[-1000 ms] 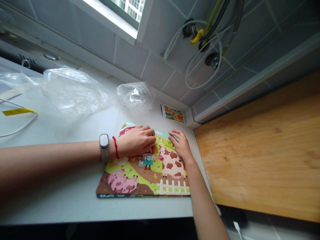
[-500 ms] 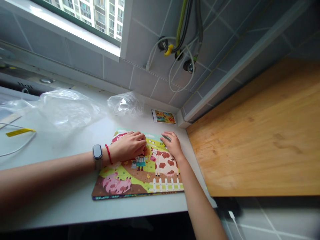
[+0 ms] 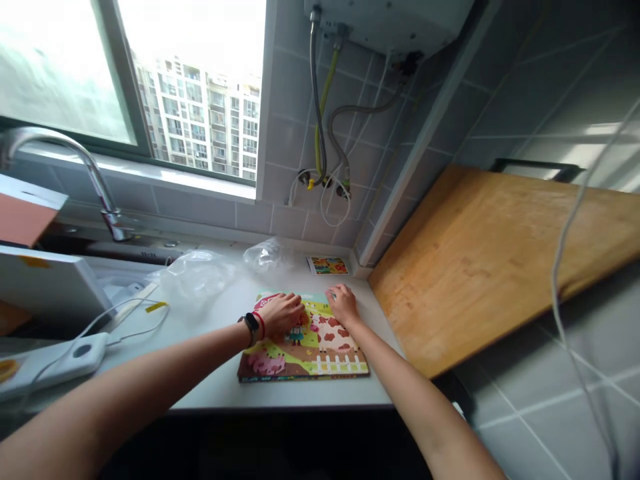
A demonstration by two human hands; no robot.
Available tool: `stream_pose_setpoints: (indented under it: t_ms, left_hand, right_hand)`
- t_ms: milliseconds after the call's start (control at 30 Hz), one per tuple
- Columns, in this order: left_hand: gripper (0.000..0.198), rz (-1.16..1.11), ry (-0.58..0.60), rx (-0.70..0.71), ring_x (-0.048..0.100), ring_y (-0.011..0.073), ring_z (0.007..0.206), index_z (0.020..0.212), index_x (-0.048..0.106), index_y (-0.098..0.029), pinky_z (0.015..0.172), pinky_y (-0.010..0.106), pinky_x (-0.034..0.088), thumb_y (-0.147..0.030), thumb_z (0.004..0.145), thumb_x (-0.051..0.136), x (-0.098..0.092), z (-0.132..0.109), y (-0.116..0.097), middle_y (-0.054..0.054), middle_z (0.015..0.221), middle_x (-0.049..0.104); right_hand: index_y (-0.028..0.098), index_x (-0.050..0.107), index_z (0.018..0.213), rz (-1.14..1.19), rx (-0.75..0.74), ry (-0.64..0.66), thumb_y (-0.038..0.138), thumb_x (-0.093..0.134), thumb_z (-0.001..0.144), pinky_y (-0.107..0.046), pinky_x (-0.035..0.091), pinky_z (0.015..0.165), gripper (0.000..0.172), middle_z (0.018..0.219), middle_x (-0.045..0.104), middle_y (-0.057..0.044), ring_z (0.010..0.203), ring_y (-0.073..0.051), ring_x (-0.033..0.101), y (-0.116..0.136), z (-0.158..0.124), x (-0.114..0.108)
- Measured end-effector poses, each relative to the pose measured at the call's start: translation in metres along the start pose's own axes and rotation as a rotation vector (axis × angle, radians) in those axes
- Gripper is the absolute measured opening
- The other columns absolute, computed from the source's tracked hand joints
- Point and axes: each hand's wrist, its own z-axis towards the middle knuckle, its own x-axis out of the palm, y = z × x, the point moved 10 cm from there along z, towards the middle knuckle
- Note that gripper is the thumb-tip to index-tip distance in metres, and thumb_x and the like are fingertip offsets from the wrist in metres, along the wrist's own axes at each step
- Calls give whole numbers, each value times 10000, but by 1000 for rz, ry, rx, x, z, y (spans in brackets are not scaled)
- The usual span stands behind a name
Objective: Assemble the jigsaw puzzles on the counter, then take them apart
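Note:
A farm-scene jigsaw puzzle point(image 3: 310, 353) lies flat on the white counter, with a cow, a pig and a white fence in its picture. Another colourful layer shows under its front edge. My left hand point(image 3: 284, 312), with a watch and red cord at the wrist, rests on the puzzle's upper left part, fingers laid over it and their tips partly hidden. At the upper right corner is my right hand point(image 3: 343, 303), its fingers bent but apart, over the edge. I make out nothing held in either hand.
Crumpled clear plastic bags point(image 3: 200, 273) lie behind and left. A small picture card point(image 3: 327, 265) sits near the back wall. A wooden board point(image 3: 480, 260) leans at the right. On the left are a power strip point(image 3: 75, 357), cables and a faucet point(image 3: 95, 180).
The view has tilted up and drawn back, bringing the faucet, power strip and more window into sight. Both hands stay at the puzzle; the right fingers have shifted slightly.

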Motion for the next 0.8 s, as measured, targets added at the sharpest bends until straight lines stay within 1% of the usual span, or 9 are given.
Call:
stream_pose_setpoints:
  t_ms: [100,167,300,433,533,600,667,733,800]
  left_hand:
    - [182,33,34,22,641,290,982,1139,653,-179,811,416,511,-216,984,565,-13,-4,-9,147,1112,668]
    - [264,49,32,11,648,294,1043,1248,625,-193,857,426,521,-224,998,546,-25,-15,-9,149,1171,673]
    - [405,-36,-12,-83,572,297,1309,1431,526,-234,1040,453,496,-386,1066,437,-43,-64,9,143,1435,596]
    - [621,-167,76,-213,423,365,1480,1551,432,-219,1166,532,403,-561,1032,427,-31,-123,40,165,1582,484]
    - [711,-196,143,-292,328,390,1535,1603,366,-191,1197,551,357,-603,1023,394,-19,-154,56,187,1648,378]
    - [726,-196,181,-306,288,393,1550,1612,354,-184,1208,565,333,-610,1024,379,-12,-166,56,194,1662,344]
    - [722,-186,210,-299,273,395,1555,1605,374,-183,1213,577,320,-610,1023,382,-7,-174,50,199,1664,335]
    - [702,-172,216,-294,267,399,1557,1600,387,-196,1211,593,312,-597,1024,396,-3,-180,41,200,1668,326]
    - [645,-149,178,-315,284,393,1552,1592,403,-240,1203,610,315,-564,1034,402,-2,-184,36,180,1667,344]
  right_hand:
    - [218,751,1212,-75,-31,33,337,474,1049,-412,345,1141,342,1314,645,-137,1270,-284,540,12,-9,-14]
    - [234,733,1255,-117,-68,107,360,495,1038,-396,348,1138,345,1343,631,-130,1285,-276,534,14,-18,-23]
    - [257,695,1328,-191,-118,315,424,589,973,-417,397,1106,406,1439,594,-129,1310,-307,542,-5,-47,-47]
    - [175,670,1365,-253,-62,475,440,589,961,-451,430,1083,490,1458,579,-209,1320,-361,558,-35,-78,-73]
    - [124,736,1234,-273,21,546,387,675,903,-438,454,1060,427,1360,643,-237,1264,-372,608,-45,-97,-82]
    - [130,785,1054,-268,86,585,342,796,789,-426,486,1018,339,1221,717,-215,1183,-373,658,-45,-106,-82]
    - [143,783,900,-251,160,597,308,850,718,-426,512,973,255,1094,756,-192,1126,-376,686,-42,-112,-80]
    - [154,760,832,-215,238,582,320,834,748,-414,534,924,201,1019,766,-180,1093,-363,704,-38,-114,-78]
    - [151,738,812,-163,332,575,362,779,823,-389,564,822,215,917,765,-176,983,-334,739,-34,-116,-74]
